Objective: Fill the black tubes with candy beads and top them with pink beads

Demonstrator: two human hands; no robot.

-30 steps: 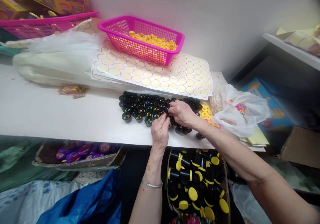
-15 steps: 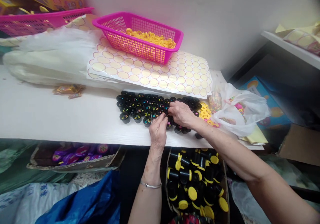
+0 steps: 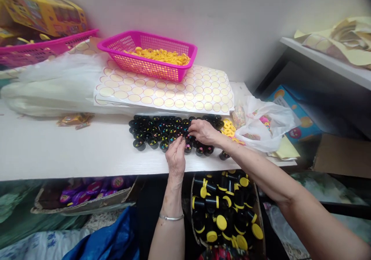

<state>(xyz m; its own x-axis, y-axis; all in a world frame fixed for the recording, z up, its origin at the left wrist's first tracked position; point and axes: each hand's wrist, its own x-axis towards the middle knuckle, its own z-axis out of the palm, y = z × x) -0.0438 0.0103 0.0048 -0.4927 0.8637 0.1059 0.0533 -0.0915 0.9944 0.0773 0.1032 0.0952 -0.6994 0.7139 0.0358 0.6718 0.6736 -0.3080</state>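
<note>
Rows of small black cups (image 3: 153, 141) stand packed together on the white table, with bits of bright pink, yellow and blue in them. My left hand (image 3: 176, 155) is at the front rows, its fingers closed and touching the cups. Just right of it, my right hand (image 3: 203, 131) reaches over the cups with its thumb and fingers pinched together. Whatever lies between the fingertips of either hand is too small or hidden to make out. Yellow rings (image 3: 228, 127) lie beside the right end of the cups.
A pink basket (image 3: 185, 71) of yellow rings rests on sticker sheets (image 3: 162, 93). A white plastic bag (image 3: 278, 124) sits right. Below the table edge are a box of black, yellow-capped containers (image 3: 222, 222) and a carton (image 3: 84, 204) of purple items.
The view has shifted slightly, so the table things sit lower and further left. Both hands stay over the cups, with their fingers still closed.
</note>
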